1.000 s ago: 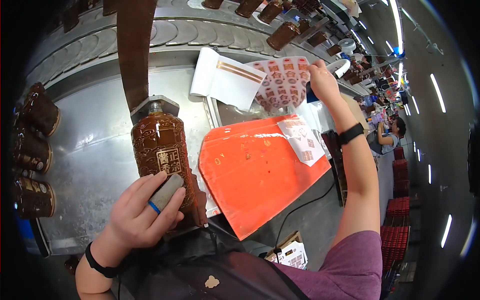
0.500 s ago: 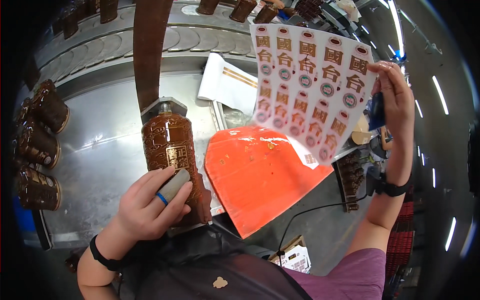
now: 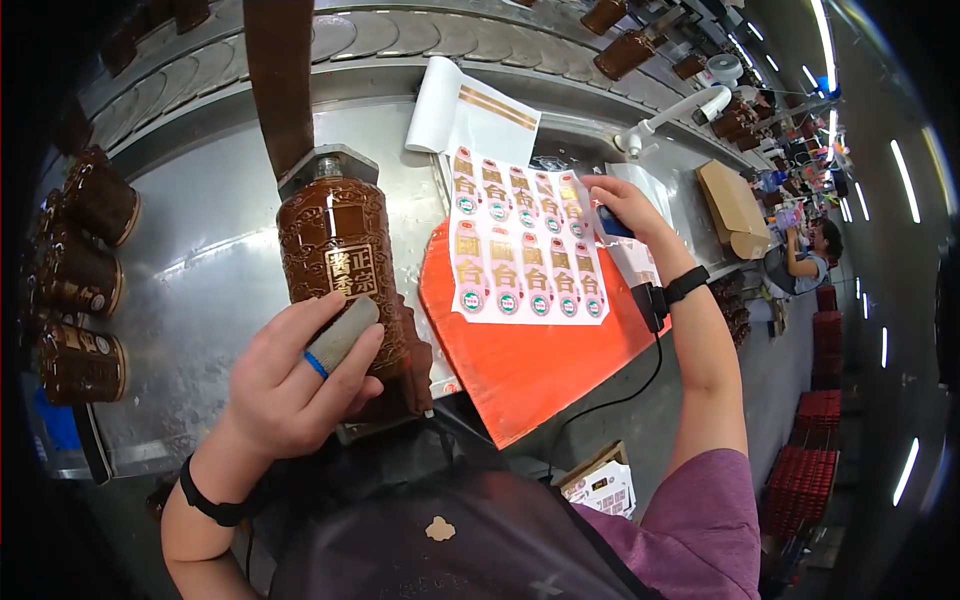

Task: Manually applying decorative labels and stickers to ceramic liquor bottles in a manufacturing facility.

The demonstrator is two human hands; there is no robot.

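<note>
A brown glazed bottle (image 3: 330, 235) with raised patterns and a gold-framed square lies with its neck against a metal holder (image 3: 328, 160). My left hand (image 3: 300, 375) is curled over its lower side, a grey-beige cover with a blue band on one finger. To the right, a white sheet of gold and green labels (image 3: 525, 245) rests over an orange-red board (image 3: 510, 380). My right hand (image 3: 632, 212) pinches the sheet's upper right edge. Beneath that palm is a dark blue object (image 3: 612, 222), partly hidden. A black wristband (image 3: 687, 284) sits on my right wrist, with a black box and cable beside it.
More brown bottles (image 3: 82, 362) stand at the left edge of the metal table (image 3: 210, 300). A white roll with gold stripes (image 3: 436, 105) lies behind the sheet. Beyond are a plated conveyor (image 3: 400, 35), a cardboard box (image 3: 733, 210) and a seated person (image 3: 800, 258).
My right hand has brought the label sheet down and left, from raised upright to over the orange-red board. My left hand stays at the bottle. The view has shifted toward the right.
</note>
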